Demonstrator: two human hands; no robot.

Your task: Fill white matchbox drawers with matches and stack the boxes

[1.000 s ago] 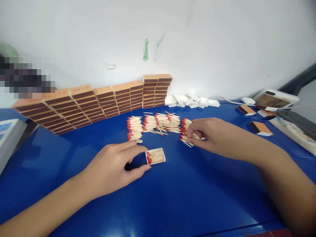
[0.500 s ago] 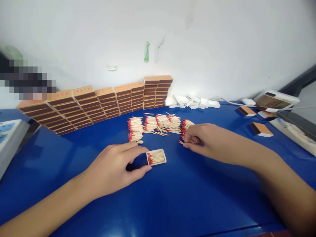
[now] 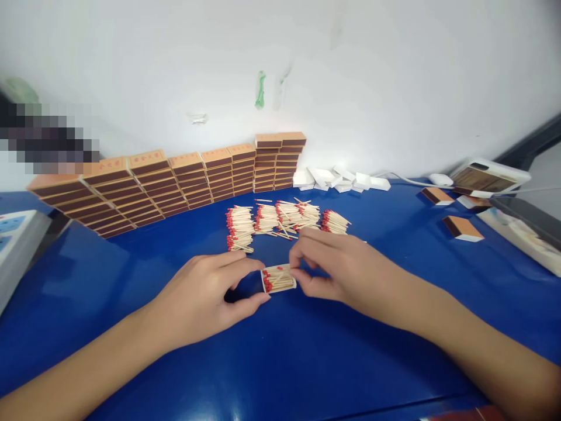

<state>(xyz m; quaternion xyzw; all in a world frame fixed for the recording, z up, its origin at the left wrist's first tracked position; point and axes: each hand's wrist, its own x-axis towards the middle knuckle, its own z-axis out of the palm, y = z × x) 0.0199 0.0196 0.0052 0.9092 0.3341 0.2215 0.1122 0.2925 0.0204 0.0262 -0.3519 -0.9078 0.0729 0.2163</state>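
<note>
A small white matchbox tray [image 3: 279, 291] lies on the blue table, with red-tipped matches [image 3: 277, 282] inside it. My left hand [image 3: 214, 292] grips the tray's left end between thumb and index finger. At the tray's right end, my right hand [image 3: 337, 263] is pinched on matches, of which a red tip or two shows over the tray; how many it holds is hidden. Behind the hands, loose matches lie in several heaps, such as the left heap [image 3: 239, 227] and the right heap [image 3: 335, 221], the latter partly behind my right hand.
Stacked matchboxes [image 3: 175, 181] line the wall from left to middle. White empty trays [image 3: 337, 179] are piled to their right. Loose matchboxes [image 3: 463, 228], a phone [image 3: 491, 177] and a cable [image 3: 407, 180] sit at the right. A white box [image 3: 20, 245] stands at the left edge.
My right hand has moved left from the right-hand match heap to the tray, bringing matches with it. My left hand stays on the tray.
</note>
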